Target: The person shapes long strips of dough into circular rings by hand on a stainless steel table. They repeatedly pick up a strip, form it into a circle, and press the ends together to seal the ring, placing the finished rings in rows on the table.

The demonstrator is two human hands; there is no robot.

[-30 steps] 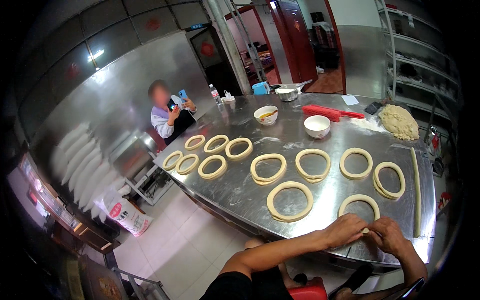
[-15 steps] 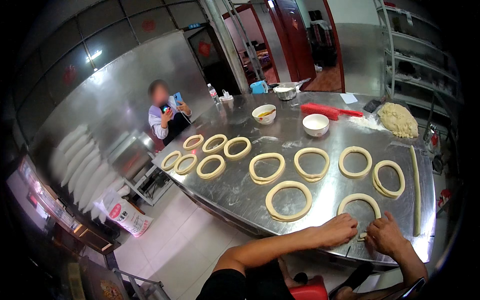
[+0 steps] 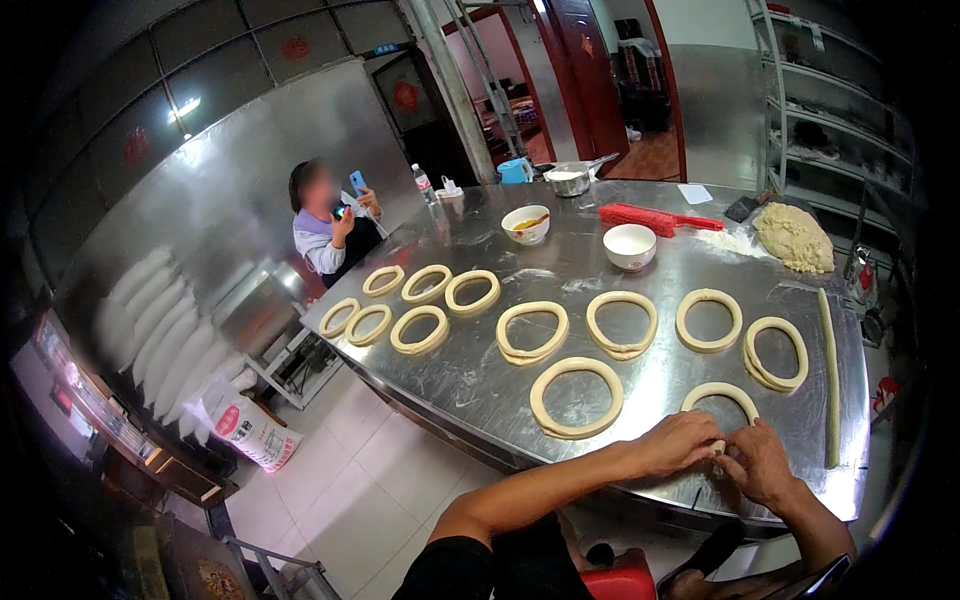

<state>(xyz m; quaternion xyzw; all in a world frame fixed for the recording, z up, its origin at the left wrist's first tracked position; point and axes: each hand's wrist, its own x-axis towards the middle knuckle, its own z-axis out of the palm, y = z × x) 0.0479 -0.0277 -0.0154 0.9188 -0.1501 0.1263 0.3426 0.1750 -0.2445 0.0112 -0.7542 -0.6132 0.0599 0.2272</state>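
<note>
At the near right edge of the steel table, my left hand point(image 3: 684, 444) and my right hand point(image 3: 764, 464) meet at the near side of a dough ring point(image 3: 722, 390). The fingers of both are closed on the dough, pinching where the strip's ends come together; the joint itself is mostly covered. Just left lies a finished-looking dough ring point(image 3: 540, 400), with another dough ring point(image 3: 752, 350) beyond my right hand. Several more rings spread toward the far left. A straight dough strip point(image 3: 829, 380) lies along the right edge.
Farther back stand a white bowl point(image 3: 630, 247), a bowl with yellow liquid point(image 3: 526, 225), a red brush point(image 3: 640, 218), a metal pot point(image 3: 569, 180) and a dough lump point(image 3: 793, 238). A person point(image 3: 330, 225) holds a phone beyond the table's left end. A red stool point(image 3: 618, 578) shows below.
My hands have come closer together, and the dough ends that showed between them are now mostly covered by my fingers. The person at the far left has shifted slightly.
</note>
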